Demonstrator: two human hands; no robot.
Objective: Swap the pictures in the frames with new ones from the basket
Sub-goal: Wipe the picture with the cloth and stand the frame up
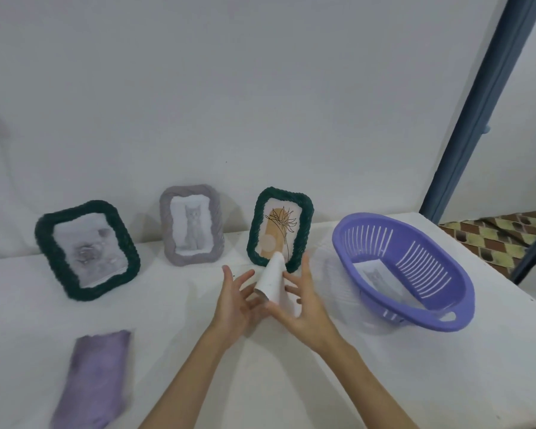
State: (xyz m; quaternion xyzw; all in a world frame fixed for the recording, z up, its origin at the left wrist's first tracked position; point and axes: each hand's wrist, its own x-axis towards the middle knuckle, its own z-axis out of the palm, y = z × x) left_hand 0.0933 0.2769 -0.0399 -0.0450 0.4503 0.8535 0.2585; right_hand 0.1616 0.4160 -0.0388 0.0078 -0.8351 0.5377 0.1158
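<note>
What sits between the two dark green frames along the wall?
In the head view, a grey frame holding a cat picture stands between the left green frame and the right green frame.

White table [291, 382] against the wall carries three woven frames at the far edge: dark green frame [87, 249] far left, grey frame [192, 225] in the middle, second green frame [279, 229] right of it, all leaning back. Purple slotted basket [409, 274] sits on the right side, tilted, with a picture [376, 275] inside. Purple cloth [95, 379] lies flat near left.
</note>
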